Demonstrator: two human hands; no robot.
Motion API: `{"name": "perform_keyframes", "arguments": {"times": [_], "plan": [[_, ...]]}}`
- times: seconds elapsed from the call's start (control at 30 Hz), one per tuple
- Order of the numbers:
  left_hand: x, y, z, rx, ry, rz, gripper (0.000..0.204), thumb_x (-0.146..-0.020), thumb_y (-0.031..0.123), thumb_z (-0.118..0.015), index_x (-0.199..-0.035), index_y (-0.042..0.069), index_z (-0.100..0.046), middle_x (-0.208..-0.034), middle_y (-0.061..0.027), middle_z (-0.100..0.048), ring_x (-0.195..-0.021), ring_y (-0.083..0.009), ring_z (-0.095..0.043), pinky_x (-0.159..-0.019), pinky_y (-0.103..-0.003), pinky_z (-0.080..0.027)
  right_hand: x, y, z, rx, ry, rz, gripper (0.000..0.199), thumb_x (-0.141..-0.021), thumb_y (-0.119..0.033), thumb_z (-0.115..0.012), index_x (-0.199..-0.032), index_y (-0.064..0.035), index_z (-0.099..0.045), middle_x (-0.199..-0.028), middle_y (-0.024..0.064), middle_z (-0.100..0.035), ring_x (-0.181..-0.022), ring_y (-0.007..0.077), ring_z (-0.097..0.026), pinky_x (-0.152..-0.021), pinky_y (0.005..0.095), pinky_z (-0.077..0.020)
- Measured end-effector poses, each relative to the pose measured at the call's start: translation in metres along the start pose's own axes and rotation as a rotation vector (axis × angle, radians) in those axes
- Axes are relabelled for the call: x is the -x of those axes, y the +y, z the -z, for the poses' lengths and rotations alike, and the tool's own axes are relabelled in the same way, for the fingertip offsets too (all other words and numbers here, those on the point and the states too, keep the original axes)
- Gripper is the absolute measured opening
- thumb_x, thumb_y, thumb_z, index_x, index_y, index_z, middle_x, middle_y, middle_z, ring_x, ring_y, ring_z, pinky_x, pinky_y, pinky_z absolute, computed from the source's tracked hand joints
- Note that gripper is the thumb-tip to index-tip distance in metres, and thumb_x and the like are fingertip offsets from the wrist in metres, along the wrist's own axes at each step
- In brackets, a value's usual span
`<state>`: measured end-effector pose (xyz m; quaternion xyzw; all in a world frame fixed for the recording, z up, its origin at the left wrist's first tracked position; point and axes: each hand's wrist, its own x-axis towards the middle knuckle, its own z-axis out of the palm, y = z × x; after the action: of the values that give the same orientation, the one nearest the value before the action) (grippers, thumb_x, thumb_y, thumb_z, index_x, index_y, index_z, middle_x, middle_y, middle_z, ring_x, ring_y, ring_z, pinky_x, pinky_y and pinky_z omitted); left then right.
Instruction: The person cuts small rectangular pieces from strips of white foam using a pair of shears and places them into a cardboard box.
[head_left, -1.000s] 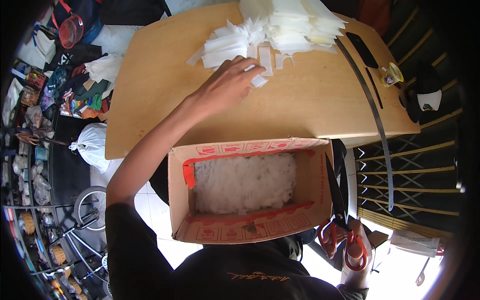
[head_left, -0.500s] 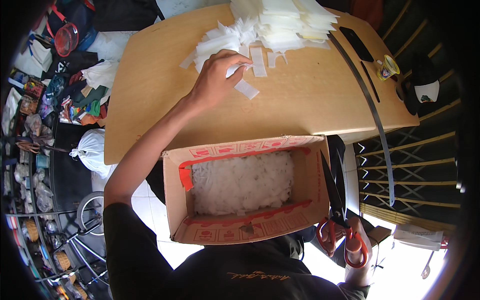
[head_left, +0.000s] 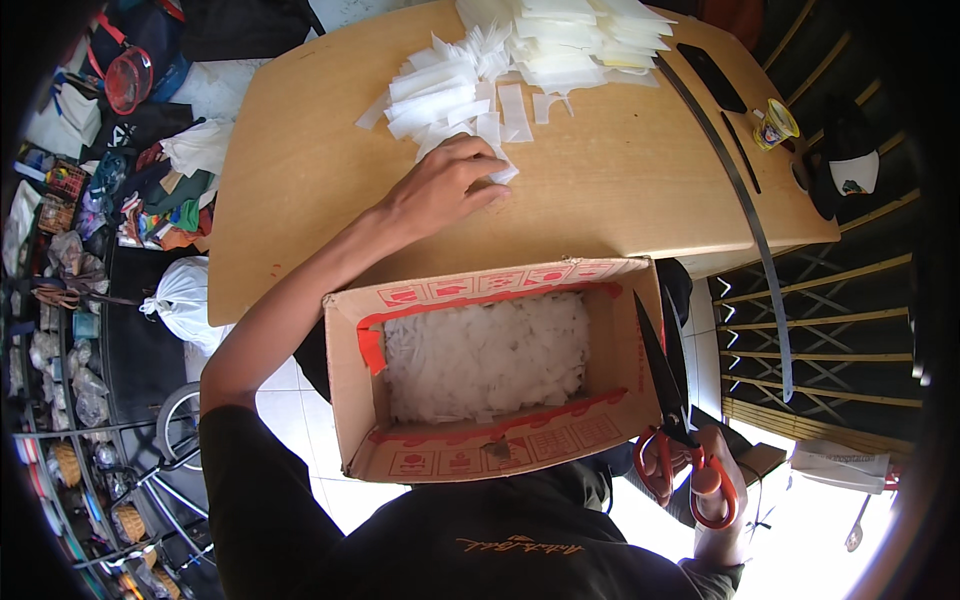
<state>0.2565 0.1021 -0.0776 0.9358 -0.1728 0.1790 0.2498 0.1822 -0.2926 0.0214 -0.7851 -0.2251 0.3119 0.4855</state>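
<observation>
Reaching over the table, my left hand (head_left: pixel 447 180) has thumb and fingers closed around the end of a thin white strip (head_left: pixel 507 174). Behind it lies a loose heap of similar white strips (head_left: pixel 436 95). At the lower right, my right hand (head_left: pixel 722 462) grips scissors (head_left: pixel 672 390) by their orange-red handles, with the dark blades parted and pointing up beside the box's right wall. An open cardboard box (head_left: pixel 345 400) with red print stands in front of my body, between my arms. Many small white cut pieces (head_left: pixel 485 360) cover its bottom.
Taller stacks of white sheets (head_left: pixel 570 40) stand at the table's (head_left: pixel 620 190) far side. To the right lie a phone (head_left: pixel 712 77), a thin black stick (head_left: pixel 740 150), a small yellow cup (head_left: pixel 776 126) and a long flat strip (head_left: pixel 745 200) overhanging the edge. A white bag (head_left: pixel 185 300) sits left.
My left hand has come nearer and slightly right, drawing back from the heap with a white strip. The box has tilted slightly; my right hand and the scissors have barely moved.
</observation>
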Motion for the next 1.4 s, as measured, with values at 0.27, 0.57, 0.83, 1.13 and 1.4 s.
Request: {"name": "perform_keyframes", "arguments": {"times": [0.27, 0.57, 0.83, 1.13, 1.4], "plan": [[-0.010, -0.008, -0.003, -0.149, -0.014, -0.110, 0.013, -0.079, 0.001, -0.066, -0.090, -0.004, -0.066, -0.090, -0.0146, -0.063, -0.077, -0.0264, -0.063, -0.070, -0.034, -0.053, 0.000, -0.001, -0.004, -0.125, -0.034, -0.102, 0.041, -0.088, -0.039, -0.059, -0.082, 0.0018, -0.062, -0.059, 0.0070, -0.061, -0.050, 0.0137, -0.061, -0.051, 0.0241, -0.0482], [-0.013, 0.042, 0.068, 0.921, 0.129, 0.481, 0.028, -0.084, 0.003, -0.067, -0.109, -0.001, -0.055, -0.095, -0.0087, -0.061, -0.082, -0.0121, -0.060, -0.067, -0.027, -0.050, -0.002, 0.031, -0.002, -0.438, -0.085, -0.047, 0.072, -0.072, -0.071, -0.063, -0.079, 0.0006, -0.057, -0.065, 0.0068, -0.059, -0.055, 0.0133, -0.059, -0.050, 0.0241, -0.0454], [0.013, 0.138, 0.084, 1.047, 0.102, 0.390, 0.031, -0.087, 0.000, -0.059, -0.116, -0.006, -0.051, -0.110, -0.0163, -0.058, -0.089, -0.0169, -0.062, -0.063, -0.028, -0.056, -0.075, -0.040, -0.006, -0.572, -0.020, 0.067, 0.047, -0.071, -0.025, -0.084, -0.093, 0.0015, -0.051, -0.078, 0.0150, -0.064, -0.061, 0.0169, -0.063, -0.052, 0.0261, -0.0508], [0.041, 0.147, 0.065, 1.158, 0.074, 0.364, 0.023, -0.090, -0.006, -0.055, -0.112, -0.010, -0.050, -0.108, -0.0177, -0.057, -0.087, -0.0221, -0.067, -0.074, -0.031, -0.059, -0.125, -0.052, -0.039, -0.473, -0.040, 0.102, 0.038, -0.075, -0.007, -0.079, -0.100, 0.0065, -0.054, -0.080, 0.0110, -0.064, -0.065, 0.0144, -0.064, -0.058, 0.0255, -0.0520], [0.048, 0.144, 0.060, 1.172, 0.072, 0.497, 0.022, -0.087, -0.009, -0.057, -0.107, -0.011, -0.051, -0.104, -0.0181, -0.060, -0.089, -0.0202, -0.067, -0.075, -0.030, -0.059, -0.129, -0.049, -0.043, -0.378, -0.014, 0.158, 0.029, -0.075, 0.003, -0.073, -0.097, 0.0065, -0.054, -0.079, 0.0109, -0.064, -0.067, 0.0138, -0.064, -0.060, 0.0244, -0.0530]]}}
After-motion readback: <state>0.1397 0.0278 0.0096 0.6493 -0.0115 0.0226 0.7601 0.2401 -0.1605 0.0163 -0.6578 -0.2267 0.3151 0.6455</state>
